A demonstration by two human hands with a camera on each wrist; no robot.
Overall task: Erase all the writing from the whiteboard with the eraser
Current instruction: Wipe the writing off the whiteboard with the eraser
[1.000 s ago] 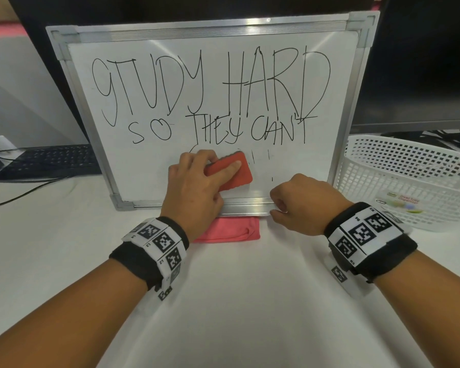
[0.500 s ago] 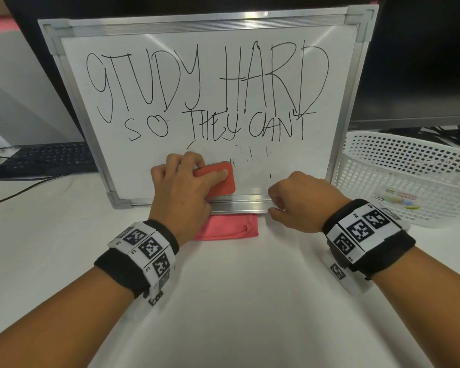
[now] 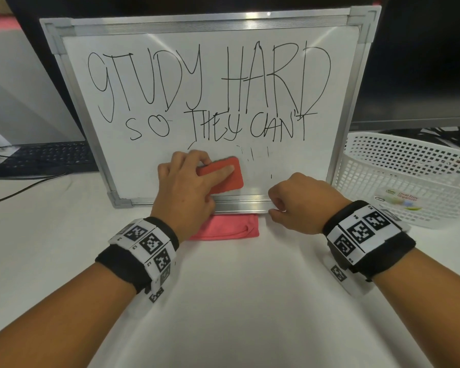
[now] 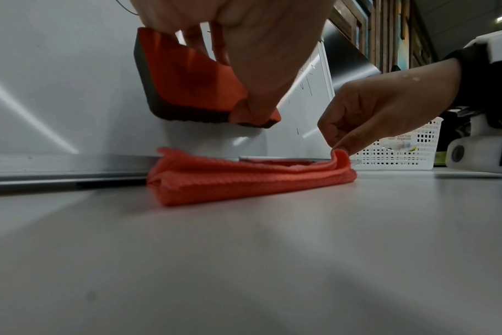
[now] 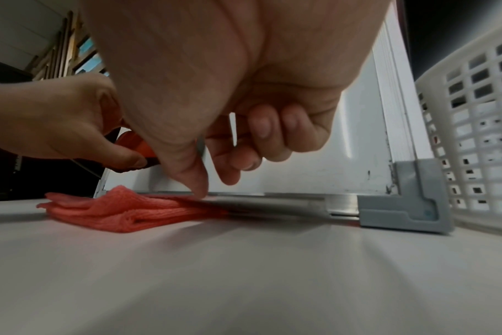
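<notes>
The whiteboard leans upright at the back of the table, with black writing in two lines across it. Faint stroke remnants show below the second line. My left hand grips the red eraser and presses it flat on the lower middle of the board. The left wrist view shows the eraser with its dark pad against the white surface. My right hand sits at the board's bottom rail, fingers curled, its thumb and forefinger on the rail's edge.
A folded red cloth lies under the rail between my hands. A white mesh basket stands to the right of the board. A black keyboard and a cable lie at the left. A dark monitor stands behind.
My left hand slid the eraser a little down and to the left on the lower board, then slightly back to the right. My right hand stayed at the rail.
</notes>
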